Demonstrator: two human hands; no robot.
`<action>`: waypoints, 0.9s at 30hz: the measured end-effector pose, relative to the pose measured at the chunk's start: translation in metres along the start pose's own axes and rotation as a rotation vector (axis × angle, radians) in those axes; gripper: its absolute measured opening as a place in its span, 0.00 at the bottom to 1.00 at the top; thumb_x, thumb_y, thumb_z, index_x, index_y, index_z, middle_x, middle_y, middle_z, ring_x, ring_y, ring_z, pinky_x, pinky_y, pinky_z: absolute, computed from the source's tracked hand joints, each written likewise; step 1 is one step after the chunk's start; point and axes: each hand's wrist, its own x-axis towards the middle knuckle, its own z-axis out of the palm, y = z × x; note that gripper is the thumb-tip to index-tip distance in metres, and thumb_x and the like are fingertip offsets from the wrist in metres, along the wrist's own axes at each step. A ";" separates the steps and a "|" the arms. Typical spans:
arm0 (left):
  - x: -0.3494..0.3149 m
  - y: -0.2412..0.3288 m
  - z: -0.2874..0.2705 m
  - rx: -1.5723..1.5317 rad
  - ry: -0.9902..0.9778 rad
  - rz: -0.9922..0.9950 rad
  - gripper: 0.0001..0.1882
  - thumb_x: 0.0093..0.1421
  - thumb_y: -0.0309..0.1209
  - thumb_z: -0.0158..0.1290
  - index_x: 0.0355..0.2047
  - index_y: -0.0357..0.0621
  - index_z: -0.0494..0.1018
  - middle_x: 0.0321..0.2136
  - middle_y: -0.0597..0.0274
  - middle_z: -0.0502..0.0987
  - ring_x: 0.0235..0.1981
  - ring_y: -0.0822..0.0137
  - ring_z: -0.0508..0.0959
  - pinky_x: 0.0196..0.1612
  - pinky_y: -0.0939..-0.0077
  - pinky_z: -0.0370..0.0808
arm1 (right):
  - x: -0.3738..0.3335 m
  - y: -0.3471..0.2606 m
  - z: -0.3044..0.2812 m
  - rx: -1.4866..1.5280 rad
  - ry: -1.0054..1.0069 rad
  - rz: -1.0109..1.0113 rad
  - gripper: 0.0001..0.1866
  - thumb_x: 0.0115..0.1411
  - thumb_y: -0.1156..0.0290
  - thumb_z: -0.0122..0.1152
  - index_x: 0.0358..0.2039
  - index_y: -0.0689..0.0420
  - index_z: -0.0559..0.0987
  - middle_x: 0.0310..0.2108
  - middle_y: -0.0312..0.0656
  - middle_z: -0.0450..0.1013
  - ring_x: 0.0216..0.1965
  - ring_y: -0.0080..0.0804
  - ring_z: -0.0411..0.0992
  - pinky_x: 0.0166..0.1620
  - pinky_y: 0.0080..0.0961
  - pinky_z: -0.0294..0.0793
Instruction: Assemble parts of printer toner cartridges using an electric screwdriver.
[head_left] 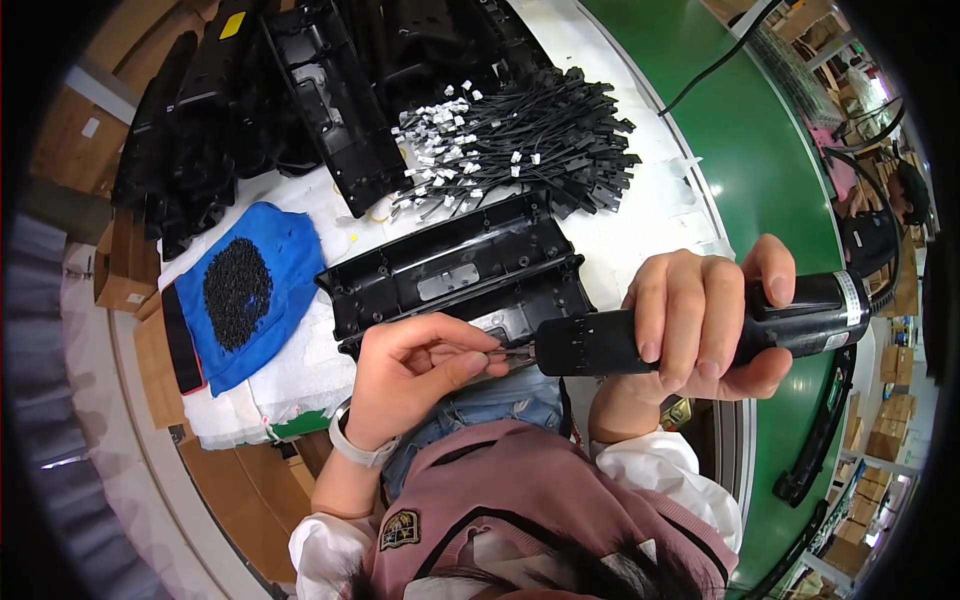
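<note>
My right hand is wrapped round a black electric screwdriver, held level with its bit pointing left. At the bit's tip, the thumb and fingertips of my left hand are pinched together. Whatever small piece sits between them is too small to make out. Just beyond both hands, two long black plastic housing shells lie side by side on the white-covered table, hollow sides up. My left hand and the screwdriver partly hide the nearer shell.
A blue cloth at the left bears a heap of small black screws. Several black housings are stacked at the far left. A pile of black cables with white connectors lies behind the shells. A green surface runs along the right.
</note>
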 end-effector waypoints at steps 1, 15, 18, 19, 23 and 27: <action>0.000 0.000 -0.001 -0.009 -0.008 0.011 0.09 0.55 0.12 0.51 0.38 0.26 0.73 0.35 0.50 0.78 0.39 0.64 0.80 0.45 0.77 0.77 | 0.000 0.001 0.000 0.005 0.004 0.003 0.21 0.61 0.60 0.58 0.47 0.49 0.60 0.20 0.31 0.70 0.14 0.24 0.70 0.24 0.25 0.71; 0.001 -0.002 0.003 0.319 0.058 -0.042 0.07 0.52 0.14 0.55 0.33 0.28 0.76 0.31 0.54 0.80 0.34 0.71 0.81 0.39 0.85 0.76 | -0.003 0.005 0.011 -0.160 0.094 0.219 0.20 0.57 0.64 0.58 0.44 0.52 0.60 0.16 0.29 0.69 0.12 0.20 0.69 0.20 0.18 0.69; 0.002 -0.004 0.002 0.443 0.043 -0.020 0.07 0.51 0.14 0.57 0.33 0.29 0.77 0.31 0.55 0.80 0.33 0.70 0.81 0.38 0.84 0.77 | -0.007 0.006 0.012 -0.173 0.158 0.201 0.20 0.57 0.63 0.58 0.45 0.52 0.60 0.17 0.29 0.69 0.12 0.20 0.68 0.20 0.18 0.69; 0.003 -0.007 0.002 0.294 0.057 -0.040 0.09 0.50 0.15 0.58 0.34 0.30 0.77 0.31 0.56 0.80 0.34 0.69 0.81 0.38 0.83 0.77 | -0.007 0.005 0.012 -0.171 0.183 0.184 0.21 0.58 0.63 0.58 0.45 0.53 0.60 0.17 0.29 0.69 0.12 0.20 0.68 0.20 0.17 0.68; 0.011 0.000 0.004 0.047 -0.093 -0.053 0.16 0.47 0.15 0.60 0.39 0.33 0.76 0.35 0.57 0.79 0.37 0.67 0.80 0.38 0.81 0.77 | -0.010 -0.005 0.001 0.055 0.162 0.113 0.22 0.59 0.61 0.57 0.49 0.51 0.60 0.19 0.32 0.67 0.15 0.25 0.66 0.25 0.26 0.68; 0.066 0.024 0.018 0.431 0.020 0.186 0.13 0.53 0.23 0.58 0.40 0.37 0.76 0.36 0.58 0.79 0.34 0.70 0.79 0.37 0.80 0.75 | -0.017 -0.020 -0.009 0.102 0.216 0.114 0.20 0.61 0.61 0.55 0.49 0.52 0.61 0.20 0.32 0.67 0.15 0.25 0.67 0.27 0.26 0.70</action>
